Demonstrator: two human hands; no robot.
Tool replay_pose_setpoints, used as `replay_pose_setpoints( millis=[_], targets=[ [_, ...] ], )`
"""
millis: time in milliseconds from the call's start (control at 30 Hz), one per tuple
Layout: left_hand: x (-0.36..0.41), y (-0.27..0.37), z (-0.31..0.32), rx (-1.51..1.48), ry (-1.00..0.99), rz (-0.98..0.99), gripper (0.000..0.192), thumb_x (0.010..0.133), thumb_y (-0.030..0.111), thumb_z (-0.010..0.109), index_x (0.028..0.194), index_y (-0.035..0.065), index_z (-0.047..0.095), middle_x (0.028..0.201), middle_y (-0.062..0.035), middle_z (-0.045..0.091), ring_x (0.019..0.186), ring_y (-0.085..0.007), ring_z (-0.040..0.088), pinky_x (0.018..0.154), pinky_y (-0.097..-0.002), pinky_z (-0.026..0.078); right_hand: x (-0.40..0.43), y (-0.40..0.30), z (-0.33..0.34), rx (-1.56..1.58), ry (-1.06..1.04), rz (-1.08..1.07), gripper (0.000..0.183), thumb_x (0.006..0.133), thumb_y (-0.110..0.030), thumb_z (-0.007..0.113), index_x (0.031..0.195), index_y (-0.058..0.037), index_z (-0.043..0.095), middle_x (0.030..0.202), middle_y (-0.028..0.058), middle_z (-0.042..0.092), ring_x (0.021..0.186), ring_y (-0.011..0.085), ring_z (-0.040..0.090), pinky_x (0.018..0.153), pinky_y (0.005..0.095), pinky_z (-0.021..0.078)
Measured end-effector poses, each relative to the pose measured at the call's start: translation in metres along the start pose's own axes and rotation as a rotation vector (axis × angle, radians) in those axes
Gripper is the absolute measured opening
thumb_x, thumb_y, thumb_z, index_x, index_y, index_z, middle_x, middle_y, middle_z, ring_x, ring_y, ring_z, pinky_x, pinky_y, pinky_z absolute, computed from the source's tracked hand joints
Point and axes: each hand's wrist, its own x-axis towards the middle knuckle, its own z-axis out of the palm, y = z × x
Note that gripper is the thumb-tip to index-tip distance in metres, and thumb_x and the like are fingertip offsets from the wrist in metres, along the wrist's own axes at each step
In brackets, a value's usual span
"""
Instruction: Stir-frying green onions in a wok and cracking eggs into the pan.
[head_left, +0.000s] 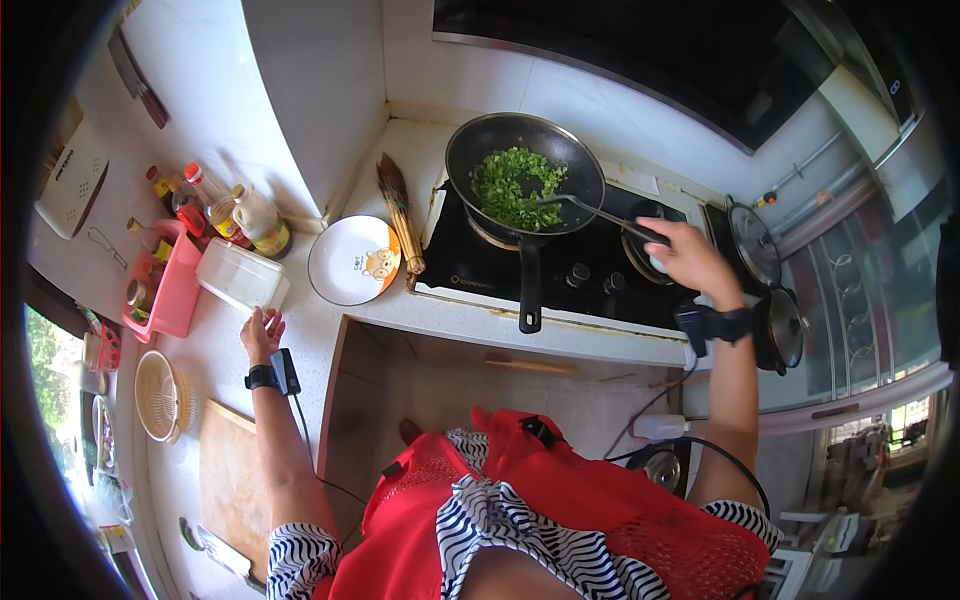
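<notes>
My right hand (686, 253) grips the black handle of a metal cooking utensil (592, 206), probably a spatula or ladle. Its head rests among chopped green vegetables (514, 187) inside a dark wok (577, 157). The wok sits on the left burner of a black glass gas stove (480, 262), its handle pointing towards me. Over on the counter, my left hand (262, 331) is at the near edge of a clear plastic container (244, 274), fingers partly curled; whether they grip it is hard to see. A white bowl with an orange cat print (345, 259) lies between container and stove.
A bamboo brush (401, 217) lies beside the stove. Sauce bottles (259, 225) and a pink basket (165, 300) stand at the back left. Nearer are a beige colander (159, 397), a cutting board (232, 480) and a cleaver (225, 555). Lidded pots (754, 236) stand right of the stove.
</notes>
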Motion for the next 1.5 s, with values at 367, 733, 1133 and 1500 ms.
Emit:
replay_pose_setpoints(
  millis=[367,733,1133,1500],
  targets=[
    [-0.006,0.003,-0.004,0.146,-0.003,0.069,0.030,0.090,0.029,0.056,0.107,0.0055,0.049,0.096,-0.0109,0.063,0.079,-0.0214,0.063,0.062,-0.0305,0.052,0.061,-0.003,0.079,0.242,0.222,0.103,0.041,0.085,-0.019,0.059,0.122,-0.0028,0.053,0.113,0.0260,0.057,0.109,0.0376,0.055,0.092,0.0381,0.0436],
    [-0.026,0.005,-0.022,0.158,-0.032,0.083,0.030,0.089,0.028,0.057,0.109,0.0057,0.052,0.093,-0.0108,0.063,0.077,-0.0193,0.062,0.061,-0.0288,0.050,0.088,0.004,0.099,0.133,0.144,-0.139,0.041,0.082,-0.014,0.061,0.123,-0.0125,0.055,0.111,0.0213,0.060,0.107,0.0388,0.054,0.088,0.0400,0.0454],
    [-0.088,0.013,-0.066,0.273,-0.072,0.069,0.025,0.089,0.024,0.057,0.107,0.0058,0.055,0.083,-0.0090,0.063,0.067,-0.0147,0.062,0.055,-0.0250,0.052,0.007,0.007,0.039,-0.168,0.103,0.062,0.039,0.083,-0.013,0.058,0.122,-0.0093,0.055,0.107,0.0219,0.061,0.101,0.0393,0.057,0.086,0.0413,0.0457],
    [-0.083,0.010,-0.060,0.291,-0.025,0.091,0.042,0.088,0.034,0.060,0.112,-0.0006,0.055,0.087,-0.0097,0.061,0.068,-0.0163,0.063,0.053,-0.0251,0.054,0.058,0.023,0.091,0.092,0.238,-0.016,0.040,0.083,-0.018,0.059,0.122,-0.0065,0.054,0.106,0.0269,0.059,0.104,0.0401,0.055,0.088,0.0408,0.0455]
  ],
)
